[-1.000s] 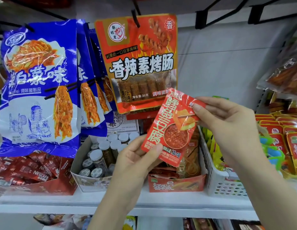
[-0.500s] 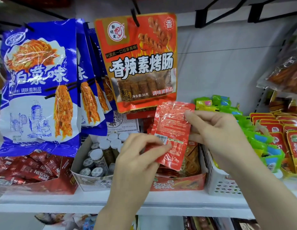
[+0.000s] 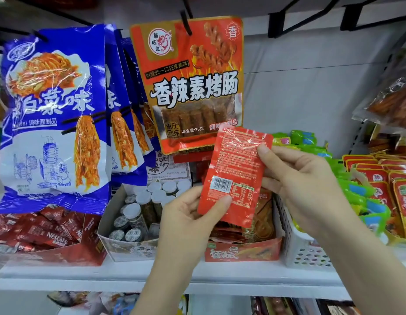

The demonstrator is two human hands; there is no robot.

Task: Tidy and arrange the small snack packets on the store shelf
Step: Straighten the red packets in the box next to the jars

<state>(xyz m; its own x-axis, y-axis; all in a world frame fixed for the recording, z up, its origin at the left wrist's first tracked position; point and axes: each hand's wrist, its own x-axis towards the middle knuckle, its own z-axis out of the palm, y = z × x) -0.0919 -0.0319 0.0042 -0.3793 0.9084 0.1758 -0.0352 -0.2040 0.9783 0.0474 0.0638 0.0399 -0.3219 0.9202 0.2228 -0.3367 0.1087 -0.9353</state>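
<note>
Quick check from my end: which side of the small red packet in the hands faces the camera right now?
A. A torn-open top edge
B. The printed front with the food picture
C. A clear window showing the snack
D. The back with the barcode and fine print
D: the small red packet shows a barcode and fine print, pinched at its lower edge by the left hand and near its top by the right hand.

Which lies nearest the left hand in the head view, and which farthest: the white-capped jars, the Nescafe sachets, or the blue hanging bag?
1. White-capped jars, just left of the left hand.
2. Nescafe sachets, lower left.
3. Blue hanging bag, upper left.
</note>
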